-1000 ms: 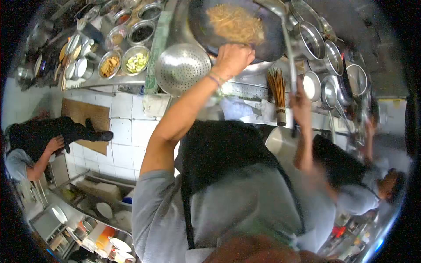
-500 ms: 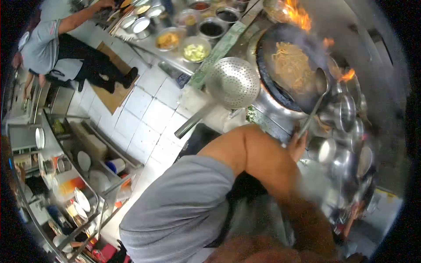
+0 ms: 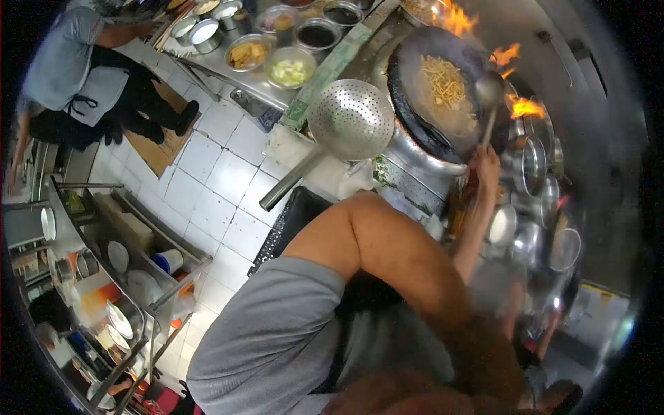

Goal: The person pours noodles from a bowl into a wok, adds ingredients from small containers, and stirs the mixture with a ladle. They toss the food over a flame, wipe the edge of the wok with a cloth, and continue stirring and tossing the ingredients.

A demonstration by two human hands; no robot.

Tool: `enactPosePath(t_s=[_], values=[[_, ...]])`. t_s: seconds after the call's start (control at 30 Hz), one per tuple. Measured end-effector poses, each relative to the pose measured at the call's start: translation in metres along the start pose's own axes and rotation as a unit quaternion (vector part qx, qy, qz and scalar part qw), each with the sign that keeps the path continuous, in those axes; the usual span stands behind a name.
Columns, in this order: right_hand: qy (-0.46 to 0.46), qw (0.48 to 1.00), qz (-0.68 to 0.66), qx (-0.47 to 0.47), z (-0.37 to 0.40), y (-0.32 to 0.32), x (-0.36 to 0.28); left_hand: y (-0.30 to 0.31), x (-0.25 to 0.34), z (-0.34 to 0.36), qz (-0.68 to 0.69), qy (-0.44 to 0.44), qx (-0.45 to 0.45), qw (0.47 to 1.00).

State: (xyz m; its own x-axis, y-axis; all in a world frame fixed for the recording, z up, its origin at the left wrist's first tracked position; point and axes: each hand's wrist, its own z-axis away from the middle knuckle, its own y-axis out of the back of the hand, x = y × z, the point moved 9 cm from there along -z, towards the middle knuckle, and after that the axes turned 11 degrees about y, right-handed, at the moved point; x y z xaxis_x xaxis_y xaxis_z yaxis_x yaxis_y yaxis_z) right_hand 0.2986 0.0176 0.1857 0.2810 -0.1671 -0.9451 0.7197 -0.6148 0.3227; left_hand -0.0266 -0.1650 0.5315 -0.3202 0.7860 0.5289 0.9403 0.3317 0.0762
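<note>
My right hand [image 3: 486,166] is closed around the handle of a metal ladle [image 3: 489,90]. The ladle's bowl hangs over the right side of a dark wok [image 3: 408,111], which holds steaming noodles [image 3: 446,81]. My bent left arm [image 3: 398,242] crosses the foreground, elbow toward the stove and forearm running back toward the camera. At its end, my left hand [image 3: 408,394] is only a dark, blurred shape by the bottom edge, fingers hidden. A perforated strainer [image 3: 351,117] rests left of the wok, its handle pointing down-left.
Flames [image 3: 456,19] rise behind the wok, with more flames [image 3: 524,107] at its right. Bowls of ingredients, including a bowl of pale green pieces [image 3: 290,68], line the counter. Several metal pots [image 3: 529,166] stand at right. Another person [image 3: 90,83] stands at upper left; shelving [image 3: 159,297] fills the lower left.
My right hand and the ladle have moved up in view. More of the right forearm shows, and the noodles are bunched higher in the wok. The whole view has shifted slightly.
</note>
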Motion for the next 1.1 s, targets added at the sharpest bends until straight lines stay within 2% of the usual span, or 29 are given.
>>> enactPosePath(t_s=[0.03, 0.13, 0.17, 0.2, 0.27, 0.37, 0.4, 0.43, 0.47, 0.5, 0.57, 0.6, 0.67, 0.7, 0.73, 0.77, 0.8, 0.83, 0.9, 1.0, 1.1], values=[[-0.035, 0.997, -0.061, -0.018, -0.007, -0.015, -0.007, 0.001, 0.0, 0.001, 0.005, 0.003, 0.0, 1.0], [-0.059, 0.98, -0.059, -0.18, -0.012, -0.041, -0.015, 0.002, -0.003, 0.004, 0.013, 0.024, -0.002, 1.0], [0.091, 0.978, 0.094, -0.162, -0.014, -0.022, -0.022, 0.004, -0.003, 0.008, 0.015, 0.033, 0.004, 0.999], [0.234, 0.93, 0.247, -0.136, 0.0, -0.011, -0.034, 0.007, -0.002, 0.016, 0.017, 0.042, 0.015, 0.999], [0.302, 0.804, 0.501, -0.11, 0.044, 0.023, -0.05, 0.018, 0.0, 0.044, -0.001, 0.068, 0.065, 0.996], [0.093, 0.758, 0.638, -0.096, 0.084, 0.064, -0.053, 0.043, 0.006, 0.145, -0.101, 0.126, 0.265, 0.951], [0.137, 0.81, 0.568, -0.053, 0.099, 0.07, -0.044, 0.048, 0.01, 0.188, -0.174, 0.177, 0.33, 0.911], [0.178, 0.851, 0.493, -0.008, 0.118, 0.074, -0.016, 0.05, 0.014, 0.231, -0.24, 0.242, 0.415, 0.843], [0.215, 0.883, 0.416, 0.04, 0.133, 0.078, 0.008, 0.048, 0.008, 0.277, -0.229, 0.275, 0.515, 0.779], [0.094, 0.928, 0.357, 0.051, 0.142, 0.069, 0.045, 0.043, -0.001, 0.321, -0.256, 0.297, 0.576, 0.717], [0.177, 0.907, 0.358, 0.133, 0.142, 0.049, 0.048, 0.018, -0.023, 0.389, -0.185, 0.352, 0.693, 0.601], [0.194, 0.917, 0.322, 0.136, 0.135, 0.045, 0.037, 0.007, -0.031, 0.411, -0.158, 0.371, 0.732, 0.549], [0.058, 0.94, 0.307, 0.14, 0.115, 0.038, 0.035, -0.013, -0.047, 0.436, -0.112, 0.378, 0.78, 0.486], [0.031, 0.942, 0.3, 0.15, 0.105, 0.032, 0.029, -0.022, -0.052, 0.449, -0.089, 0.381, 0.802, 0.451], [-0.004, 0.94, 0.323, 0.112, 0.095, 0.019, 0.008, -0.027, -0.058, 0.454, -0.065, 0.388, 0.812, 0.432], [0.051, 0.936, 0.327, 0.121, 0.089, 0.008, -0.019, -0.023, -0.055, 0.451, -0.09, 0.416, 0.804, 0.415], [-0.019, 0.975, 0.208, 0.074, 0.088, 0.007, -0.022, -0.02, -0.048, 0.447, -0.117, 0.45, 0.79, 0.399], [-0.075, 0.993, 0.087, 0.014, 0.083, -0.002, -0.024, -0.017, -0.039, 0.441, -0.146, 0.469, 0.785, 0.378], [-0.039, 0.993, 0.106, 0.035, 0.074, 0.006, -0.016, -0.012, -0.01, 0.431, -0.227, 0.447, 0.794, 0.344], [0.004, 0.98, 0.186, 0.069, 0.045, 0.008, -0.007, -0.019, 0.007, 0.445, -0.232, 0.356, 0.85, 0.31], [0.023, 0.983, 0.182, 0.023, 0.016, -0.005, -0.015, -0.018, 0.011, 0.443, -0.205, 0.321, 0.874, 0.302]])
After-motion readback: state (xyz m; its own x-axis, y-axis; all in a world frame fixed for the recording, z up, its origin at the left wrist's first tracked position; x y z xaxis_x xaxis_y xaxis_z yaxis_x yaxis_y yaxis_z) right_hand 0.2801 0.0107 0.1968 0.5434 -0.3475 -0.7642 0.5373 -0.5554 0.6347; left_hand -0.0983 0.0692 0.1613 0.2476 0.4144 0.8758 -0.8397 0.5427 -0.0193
